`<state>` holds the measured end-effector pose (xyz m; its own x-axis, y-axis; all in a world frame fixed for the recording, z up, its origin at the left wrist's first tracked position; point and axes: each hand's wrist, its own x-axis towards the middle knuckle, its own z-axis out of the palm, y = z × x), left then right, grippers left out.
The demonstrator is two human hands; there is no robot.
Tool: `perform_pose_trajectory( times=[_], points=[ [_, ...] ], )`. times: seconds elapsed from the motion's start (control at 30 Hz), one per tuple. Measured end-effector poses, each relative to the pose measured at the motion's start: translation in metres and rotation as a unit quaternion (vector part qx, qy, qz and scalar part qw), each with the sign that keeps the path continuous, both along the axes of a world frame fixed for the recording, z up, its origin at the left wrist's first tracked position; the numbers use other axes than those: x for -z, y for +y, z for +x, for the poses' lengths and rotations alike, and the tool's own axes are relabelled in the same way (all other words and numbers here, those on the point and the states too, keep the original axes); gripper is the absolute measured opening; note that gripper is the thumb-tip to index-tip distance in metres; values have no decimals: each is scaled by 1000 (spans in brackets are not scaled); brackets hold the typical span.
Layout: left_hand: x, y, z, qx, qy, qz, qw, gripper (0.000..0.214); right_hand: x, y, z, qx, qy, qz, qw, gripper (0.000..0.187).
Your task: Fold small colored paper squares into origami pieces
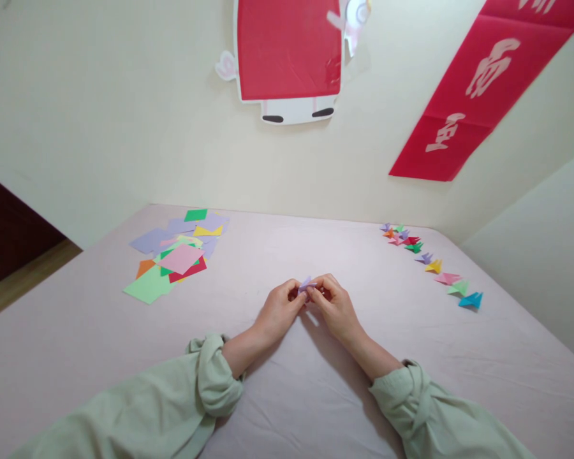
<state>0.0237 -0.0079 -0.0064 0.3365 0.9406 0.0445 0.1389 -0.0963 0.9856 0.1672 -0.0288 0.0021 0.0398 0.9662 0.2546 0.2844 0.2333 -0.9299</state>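
Note:
Between my two hands is a small piece of folded purple paper (306, 285), pinched just above the table's middle. My left hand (283, 307) grips its left side between thumb and fingers. From the other side my right hand (333, 305) pinches it, thumb toward me. The fingers cover most of the paper, so its exact folded shape is hidden. Both hands nearly meet at the fingertips.
Loose coloured paper sheets, a pink one (180, 259) on top, lie spread at the left. Several small folded paper figures, the nearest a blue one (471, 301), form a line at the right. A pale cloth covers the table (287, 395), which meets the wall behind.

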Motion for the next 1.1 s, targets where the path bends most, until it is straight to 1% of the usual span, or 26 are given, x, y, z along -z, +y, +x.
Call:
perform_pose_trajectory(
  times=[0.13, 0.3, 0.4, 0.5, 0.57, 0.7, 0.77, 0.9, 1.1],
  points=[
    [3, 1, 0, 1, -11, 19, 1000, 17, -2, 1, 0, -3, 32, -23, 999, 20],
    [-1, 0, 1, 0, -9, 4, 1000, 19, 2, 2, -1, -8, 102, -55, 993, 22],
    [-4, -1, 1, 0, -19, -7, 1000, 20, 7, 4, -1, 2, 122, -60, 991, 22],
    [-6, -1, 1, 0, -38, -15, 999, 18, 10, 5, -1, 8, 136, -70, 988, 29],
    [-7, -1, 1, -4, -37, -7, 999, 15, 11, 4, -2, -7, 134, -81, 988, 32],
    [-6, -1, 0, -11, -19, 3, 1000, 13, 6, 2, -3, -40, 112, -88, 989, 23],
    [-4, 0, 0, -15, -9, 7, 1000, 15, 2, 1, -3, -35, 109, -79, 990, 22],
    [-2, 0, 0, -19, 6, 7, 1000, 24, 1, 2, -2, -3, 97, -60, 993, 23],
    [0, 0, 0, 4, -7, 2, 1000, 32, 1, 3, 1, 9, 82, -58, 995, 24]
  ],
)
